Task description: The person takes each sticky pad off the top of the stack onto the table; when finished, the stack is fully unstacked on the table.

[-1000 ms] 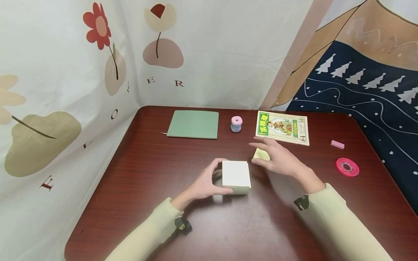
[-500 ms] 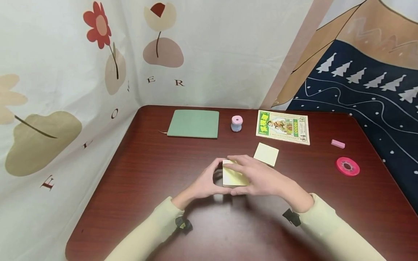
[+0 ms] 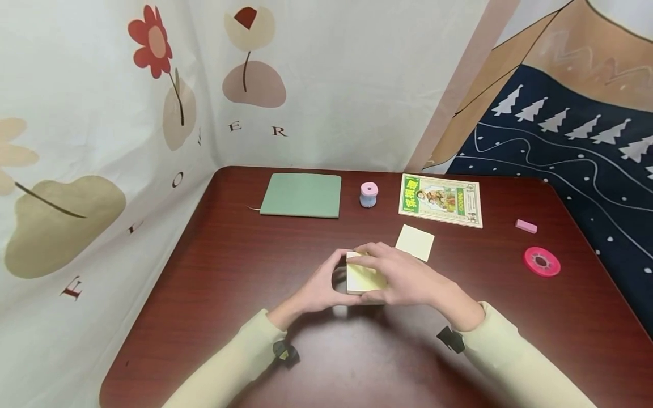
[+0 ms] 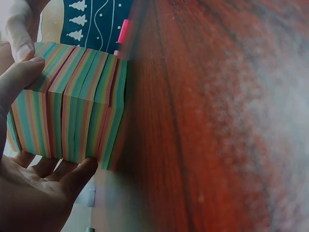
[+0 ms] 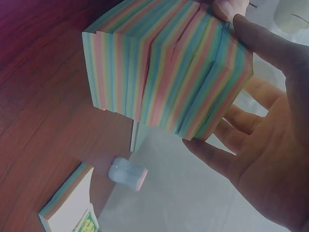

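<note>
A tall stack of sticky note pads (image 3: 361, 277) stands on the table in front of me, its top pale yellow. Striped edges in green, yellow, pink and blue show on the stack (image 4: 79, 116) in the left wrist view, and several pads sit slightly out of line. My left hand (image 3: 320, 288) grips it from the left, thumb at the near side, fingers at the far side. From the right, my right hand (image 3: 415, 276) holds the upper pads the same way, its fingertips close to the left hand's. Another sticky note pad (image 3: 416, 242) lies just behind the right hand.
At the back lie a green notebook (image 3: 301, 195) and a printed vintage-style card (image 3: 441, 201), with a pink-and-blue spool-shaped item (image 3: 369, 194) between them. A small pink block (image 3: 526, 226) and a pink-red ring-shaped disc (image 3: 542, 261) lie at the right.
My right hand has moved left from the separate pad to the stack, and then stayed there. The stack's white top now looks yellow. My left hand has kept its grip.
</note>
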{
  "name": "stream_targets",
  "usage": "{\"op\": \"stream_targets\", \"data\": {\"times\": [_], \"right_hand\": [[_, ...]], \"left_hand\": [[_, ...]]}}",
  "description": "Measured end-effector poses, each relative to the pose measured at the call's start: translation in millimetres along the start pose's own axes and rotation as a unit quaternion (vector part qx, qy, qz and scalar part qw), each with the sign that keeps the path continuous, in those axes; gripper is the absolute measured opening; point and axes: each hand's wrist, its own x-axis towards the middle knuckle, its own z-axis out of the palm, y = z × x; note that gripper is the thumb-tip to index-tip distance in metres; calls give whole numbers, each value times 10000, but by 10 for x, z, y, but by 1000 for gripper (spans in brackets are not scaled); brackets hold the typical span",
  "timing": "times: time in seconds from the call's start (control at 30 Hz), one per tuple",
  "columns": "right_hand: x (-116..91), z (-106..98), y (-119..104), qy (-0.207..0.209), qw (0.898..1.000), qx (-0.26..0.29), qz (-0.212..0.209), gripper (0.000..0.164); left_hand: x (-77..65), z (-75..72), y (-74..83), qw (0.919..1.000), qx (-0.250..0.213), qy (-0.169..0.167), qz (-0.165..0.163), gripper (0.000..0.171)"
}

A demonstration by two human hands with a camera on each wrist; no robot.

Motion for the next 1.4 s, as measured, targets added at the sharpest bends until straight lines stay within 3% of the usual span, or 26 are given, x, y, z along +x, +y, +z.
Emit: {"op": "stream_targets", "data": {"times": [0.2, 0.37, 0.6, 0.87, 1.13, 1.4], "right_hand": [[-27, -102, 25, 179, 9998, 63, 92, 64], [-128, -304, 164, 373, 9967, 98, 714, 68], [-430, -513, 704, 586, 9856, -61, 1586, 67], [-889, -472, 1286, 513, 9647, -16, 2582, 66], [-1106, -325, 1564, 456, 9633, -109, 2641, 64], [-1174, -263, 1596, 316, 9599, 93, 2783, 67]], "left_hand": [[3, -3, -2, 9999, -100, -38, -19, 81], [4, -4, -4, 9996, -265, -15, -61, 80], [2, 9, 37, 9992, -398, -1, -44, 81], [7, 3, -13, 9996, -262, 24, -138, 81], [8, -3, -14, 9995, -284, 25, -163, 80], [8, 6, -18, 9994, -302, -3, -176, 85]]}}
